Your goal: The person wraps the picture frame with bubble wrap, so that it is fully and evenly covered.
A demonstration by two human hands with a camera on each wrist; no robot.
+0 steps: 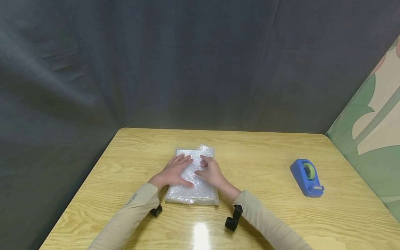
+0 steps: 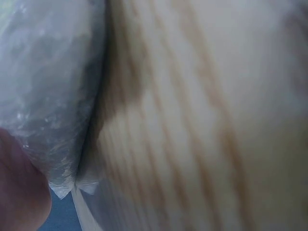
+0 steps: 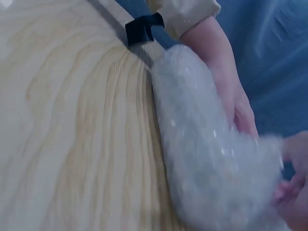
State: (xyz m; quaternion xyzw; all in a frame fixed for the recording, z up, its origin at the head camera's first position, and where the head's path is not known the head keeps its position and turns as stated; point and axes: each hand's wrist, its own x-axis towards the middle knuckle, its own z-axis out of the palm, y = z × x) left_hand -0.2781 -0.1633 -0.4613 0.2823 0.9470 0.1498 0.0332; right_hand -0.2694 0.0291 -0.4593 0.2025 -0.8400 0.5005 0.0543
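Note:
A flat package wrapped in clear bubble wrap lies on the table, in front of the person. My left hand rests on its top with fingers spread and straight. On the package's right half, my right hand has its fingers curled and pinches the edge of the wrap. The right wrist view shows that edge raised toward the right-hand fingers, while the left hand lies on the far side. Part of the left hand shows beside the crinkled wrap in the left wrist view.
A blue tape dispenser with a green roll stands on the right of the wooden table. Dark cloth hangs behind the table and on its left. A patterned green and beige surface borders the right side.

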